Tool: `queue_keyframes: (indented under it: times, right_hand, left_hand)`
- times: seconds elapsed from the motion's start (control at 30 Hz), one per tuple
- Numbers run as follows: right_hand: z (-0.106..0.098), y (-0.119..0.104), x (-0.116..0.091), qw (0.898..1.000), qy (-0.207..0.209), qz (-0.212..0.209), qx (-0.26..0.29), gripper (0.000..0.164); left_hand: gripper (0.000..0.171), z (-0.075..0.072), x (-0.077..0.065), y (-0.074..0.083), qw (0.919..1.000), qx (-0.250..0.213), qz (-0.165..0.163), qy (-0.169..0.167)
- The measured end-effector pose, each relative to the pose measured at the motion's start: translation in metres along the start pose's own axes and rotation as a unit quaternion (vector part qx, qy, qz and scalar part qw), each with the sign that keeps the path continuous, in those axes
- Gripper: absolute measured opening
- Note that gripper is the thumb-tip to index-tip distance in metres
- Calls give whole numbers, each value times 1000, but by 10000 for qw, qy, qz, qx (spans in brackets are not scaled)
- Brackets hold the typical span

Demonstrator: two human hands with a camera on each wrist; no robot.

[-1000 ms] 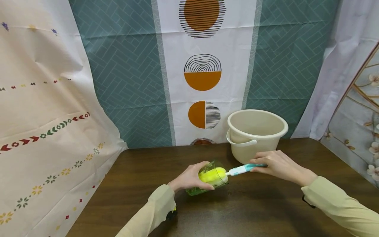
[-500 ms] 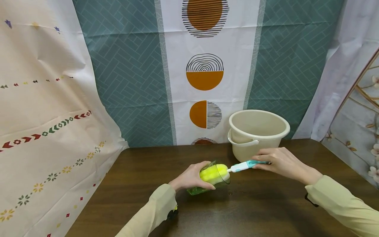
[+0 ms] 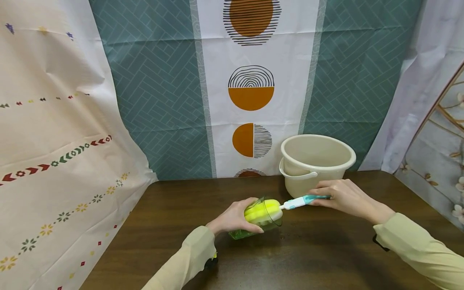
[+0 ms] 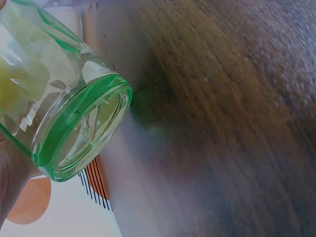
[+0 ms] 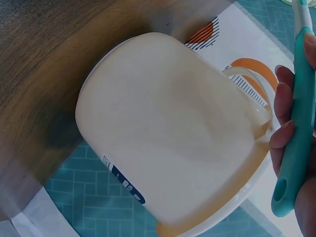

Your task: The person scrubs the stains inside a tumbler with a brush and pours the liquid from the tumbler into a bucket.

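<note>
My left hand [image 3: 235, 217] holds a clear green-tinted drinking glass [image 3: 239, 234] tilted on its side, thumb and fingers round its wall, with the mouth facing right. In the left wrist view the thick green base of the glass [image 4: 66, 123] shows close over the tabletop. A bottle brush [image 3: 297, 202] reaches into the glass. Its yellow and white sponge head [image 3: 262, 211] sits mostly inside, the end at the rim. My right hand [image 3: 346, 200] pinches the teal handle, and the right wrist view shows the fingers along that handle [image 5: 298, 133].
A cream bucket [image 3: 299, 187] with its bail hanging down stands at the back right, just behind my right hand. The dark wooden table [image 3: 174, 209] ends at a patterned curtain [image 3: 163, 100]. Pale printed cloths hang at both sides. A few water drops lie below the glass.
The brush and my right hand have shifted slightly up and to the right, the sponge head a little higher at the glass's mouth. My left hand keeps its hold on the glass.
</note>
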State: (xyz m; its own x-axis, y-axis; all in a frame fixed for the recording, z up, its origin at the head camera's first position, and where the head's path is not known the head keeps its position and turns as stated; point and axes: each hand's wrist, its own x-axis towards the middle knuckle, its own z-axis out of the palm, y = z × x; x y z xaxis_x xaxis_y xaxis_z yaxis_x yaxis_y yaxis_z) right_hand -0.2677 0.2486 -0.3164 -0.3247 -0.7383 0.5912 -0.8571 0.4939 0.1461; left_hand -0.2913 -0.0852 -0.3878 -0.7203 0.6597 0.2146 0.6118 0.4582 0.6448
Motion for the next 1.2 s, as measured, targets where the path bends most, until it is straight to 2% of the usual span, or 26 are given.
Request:
queue_keyframes:
  times: [0.3, 0.57, 1.0, 1.2]
  right_hand:
    - [-4, -1, -1, 9998, -182, 63, -23, 32]
    - [-9, -3, -4, 9997, -246, -42, 52, 25]
    - [-9, -4, -3, 9995, 46, -184, 263, 25]
    - [-10, -4, -4, 9995, 81, -39, 298, 24]
  left_hand:
    - [83, 1, 0, 0, 10000, 88, 24, 41]
    - [85, 1, 0, 0, 9999, 98, 3, 42]
    - [87, 0, -1, 0, 9997, 114, -204, 73]
    - [87, 1, -1, 1, 9997, 63, -213, 65]
